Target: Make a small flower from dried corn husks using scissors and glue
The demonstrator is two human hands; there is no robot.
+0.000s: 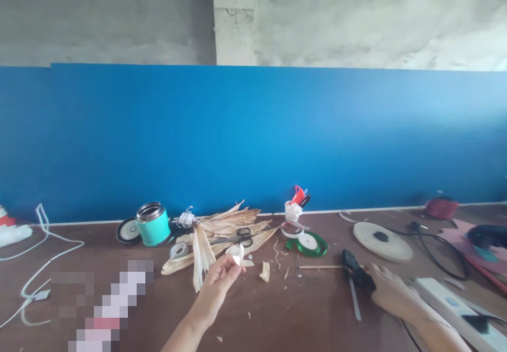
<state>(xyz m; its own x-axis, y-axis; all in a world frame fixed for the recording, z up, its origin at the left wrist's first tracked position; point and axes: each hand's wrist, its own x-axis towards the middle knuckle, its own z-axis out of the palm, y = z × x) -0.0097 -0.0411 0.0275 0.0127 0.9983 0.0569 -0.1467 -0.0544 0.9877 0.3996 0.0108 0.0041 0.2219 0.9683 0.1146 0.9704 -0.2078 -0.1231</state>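
Note:
My left hand is closed in a pinch on a small pale petal-shaped piece of husk, held up over the table. At the right, my right hand is at the handle of a black glue gun, its fingers round it. A clear glue stick shows by the gun. Beyond my left hand lie dry corn husks and black-handled scissors. A cut husk scrap rests between my hands, near a thin wooden stick.
A turquoise jar, a tape roll, green ribbon spool and white pen cup line the back. At the right are a pale round disc and power strip. White cable lies left. A blue partition stands behind.

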